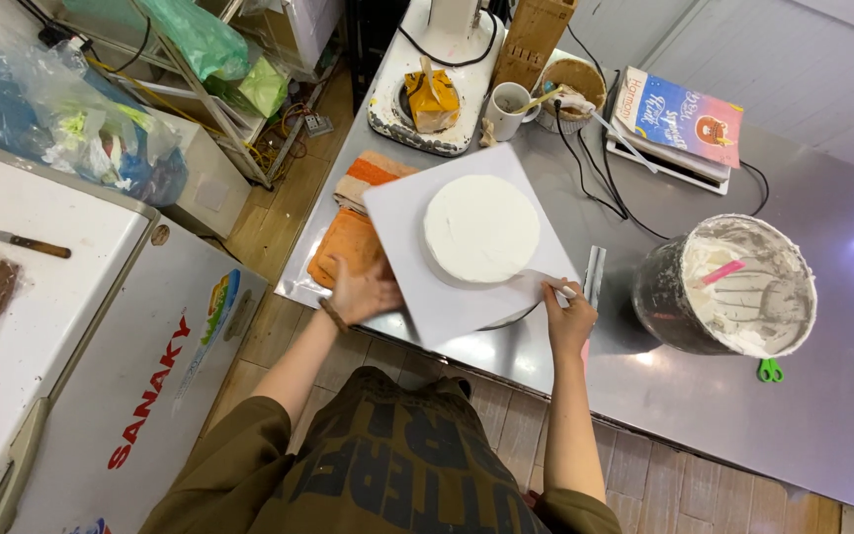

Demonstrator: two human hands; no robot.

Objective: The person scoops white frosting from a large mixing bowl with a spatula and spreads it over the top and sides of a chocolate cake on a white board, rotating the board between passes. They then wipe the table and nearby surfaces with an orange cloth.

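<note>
Steel counter [822, 415] carries everything, with a big frosting bowl [738, 287] at its right and a pink spatula handle [722, 272] stuck in it. Nearer the middle sits a white square board [402, 213], turned corner-on to the person, and on it a round white cake [480, 227], flat-topped and coated all over. An orange towel [343, 247] lies under the board's left edge.

Both hands flank the cake from the near side. The left hand [363, 290] rests with fingers spread on the board's left corner, touching board and towel, gripping nothing that shows. The right hand [569, 314] is closed around a scraper [544, 280], whose blade points up and left so its tip meets the cake's lower right side. So the cake lies ahead and left of the right fingers, and that hand's tool is the 1 in contact. Small green scissors [769, 371] lie near the bowl.
</note>
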